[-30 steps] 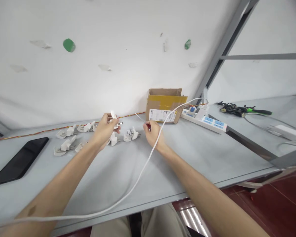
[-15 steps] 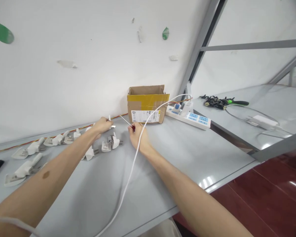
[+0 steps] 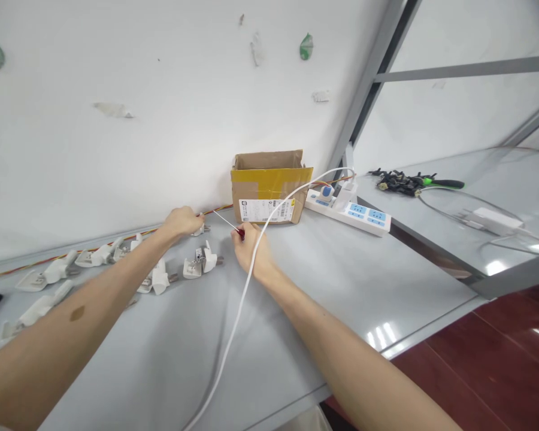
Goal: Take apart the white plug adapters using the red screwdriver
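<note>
My right hand (image 3: 250,248) is closed around the red handle of a screwdriver (image 3: 241,233). Its thin shaft points up and left, toward my other hand. Near the back wall, my left hand (image 3: 184,221) has its fingers closed on a white plug (image 3: 200,228), mostly hidden, with metal pins showing on the right. Between the hands, a little nearer to me, an opened white plug (image 3: 200,263) lies on the grey table (image 3: 170,359). Several more opened white plugs (image 3: 58,269) lie in rows to the left, partly behind my left forearm.
A cardboard box (image 3: 269,185) with yellow tape stands against the wall. Right of it lies a white power strip (image 3: 368,218), and a white cable (image 3: 233,335) crosses over my right hand. Beyond the grey frame (image 3: 363,96) are black parts (image 3: 399,181) and a white adapter (image 3: 496,220).
My left hand has turned and shifted slightly, and the white plug at its fingers shows differently. My right hand keeps the screwdriver in nearly the same place. The view has shifted a little.
</note>
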`<state>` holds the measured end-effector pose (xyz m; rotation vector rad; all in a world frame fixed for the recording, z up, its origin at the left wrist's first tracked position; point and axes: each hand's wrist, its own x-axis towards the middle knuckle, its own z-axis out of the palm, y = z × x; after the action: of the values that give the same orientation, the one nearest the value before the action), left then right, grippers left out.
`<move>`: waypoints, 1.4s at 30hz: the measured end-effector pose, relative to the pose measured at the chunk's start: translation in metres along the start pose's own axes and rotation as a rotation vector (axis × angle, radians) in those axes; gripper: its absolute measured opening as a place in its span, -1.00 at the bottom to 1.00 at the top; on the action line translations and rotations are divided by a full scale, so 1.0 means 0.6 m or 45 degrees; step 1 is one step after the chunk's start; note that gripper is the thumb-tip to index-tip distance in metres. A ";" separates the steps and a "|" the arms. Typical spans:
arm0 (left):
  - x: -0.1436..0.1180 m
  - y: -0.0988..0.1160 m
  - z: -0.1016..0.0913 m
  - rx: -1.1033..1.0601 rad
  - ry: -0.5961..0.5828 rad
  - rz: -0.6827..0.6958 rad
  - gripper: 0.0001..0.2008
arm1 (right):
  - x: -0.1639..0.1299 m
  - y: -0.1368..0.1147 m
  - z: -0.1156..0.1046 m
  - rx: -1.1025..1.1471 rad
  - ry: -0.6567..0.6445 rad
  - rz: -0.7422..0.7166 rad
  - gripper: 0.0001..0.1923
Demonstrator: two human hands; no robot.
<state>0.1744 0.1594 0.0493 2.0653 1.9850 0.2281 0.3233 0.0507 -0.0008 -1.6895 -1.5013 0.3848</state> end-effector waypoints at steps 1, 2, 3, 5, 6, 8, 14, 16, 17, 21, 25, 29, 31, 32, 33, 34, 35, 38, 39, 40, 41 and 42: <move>-0.001 0.001 -0.007 0.034 0.013 0.012 -0.72 | 0.000 0.000 -0.001 -0.005 -0.005 0.001 -0.88; -0.004 0.001 -0.015 0.072 0.032 0.028 -0.72 | 0.001 0.001 -0.001 -0.007 -0.009 0.000 -0.88; -0.007 0.000 -0.024 0.110 0.054 0.044 -0.72 | 0.001 0.002 -0.001 -0.008 -0.010 -0.004 -0.88; -0.018 -0.005 -0.047 0.161 0.118 0.058 -0.72 | 0.002 0.003 -0.001 -0.006 -0.007 -0.016 -0.88; -0.025 -0.009 -0.059 0.148 0.140 0.042 -0.71 | 0.002 0.004 -0.001 -0.004 -0.003 -0.024 -0.88; -0.044 -0.023 -0.083 0.078 0.178 -0.040 -0.67 | 0.002 0.005 0.001 -0.006 0.004 -0.037 -0.90; -0.129 -0.107 -0.115 -0.395 0.319 -0.059 -0.59 | 0.002 0.009 0.005 0.013 -0.013 -0.077 -0.89; -0.158 -0.148 -0.107 -0.557 0.467 -0.096 -0.61 | 0.000 0.011 0.004 0.031 -0.014 -0.114 -0.89; -0.171 -0.170 -0.099 -0.628 0.591 -0.066 -0.63 | -0.001 0.013 0.003 0.042 -0.004 -0.129 -0.89; -0.214 -0.252 -0.064 -0.611 0.989 -0.080 -0.77 | -0.007 0.016 -0.001 0.201 0.055 -0.119 -0.84; -0.243 -0.302 -0.049 -0.375 1.085 -0.103 -0.82 | -0.013 0.007 -0.006 0.327 0.081 -0.088 -0.77; -0.249 -0.322 -0.053 -0.418 1.143 -0.139 -0.81 | -0.020 -0.018 -0.012 0.635 -0.051 -0.058 -0.70; -0.245 -0.328 -0.054 -0.423 1.111 -0.173 -0.81 | -0.025 -0.031 -0.017 1.062 -0.185 0.046 -0.69; -0.243 -0.331 -0.054 -0.421 1.104 -0.194 -0.81 | -0.028 -0.036 -0.019 1.252 -0.236 0.123 -0.68; -0.241 -0.334 -0.053 -0.420 1.111 -0.215 -0.82 | -0.030 -0.040 -0.021 1.391 -0.259 0.202 -0.67; -0.240 -0.335 -0.052 -0.417 1.119 -0.223 -0.82 | -0.032 -0.043 -0.023 1.480 -0.266 0.272 -0.67; -0.240 -0.337 -0.052 -0.410 1.132 -0.222 -0.83 | -0.032 -0.044 -0.024 1.532 -0.263 0.329 -0.69; -0.242 -0.339 -0.054 -0.390 1.157 -0.194 -0.82 | -0.031 -0.043 -0.025 1.573 -0.239 0.410 -0.74; -0.243 -0.339 -0.055 -0.396 1.160 -0.188 -0.82 | -0.030 -0.042 -0.025 1.567 -0.226 0.414 -0.75; -0.245 -0.338 -0.056 -0.413 1.160 -0.180 -0.82 | -0.029 -0.040 -0.024 1.557 -0.211 0.413 -0.74; -0.246 -0.338 -0.057 -0.435 1.159 -0.173 -0.81 | -0.028 -0.039 -0.023 1.544 -0.195 0.410 -0.73; -0.247 -0.337 -0.057 -0.456 1.163 -0.169 -0.80 | -0.027 -0.037 -0.023 1.528 -0.177 0.407 -0.72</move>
<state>-0.0364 0.0201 0.0323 1.7117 2.2562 1.5971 0.3139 0.0297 0.0193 -0.8925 -0.7369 1.2828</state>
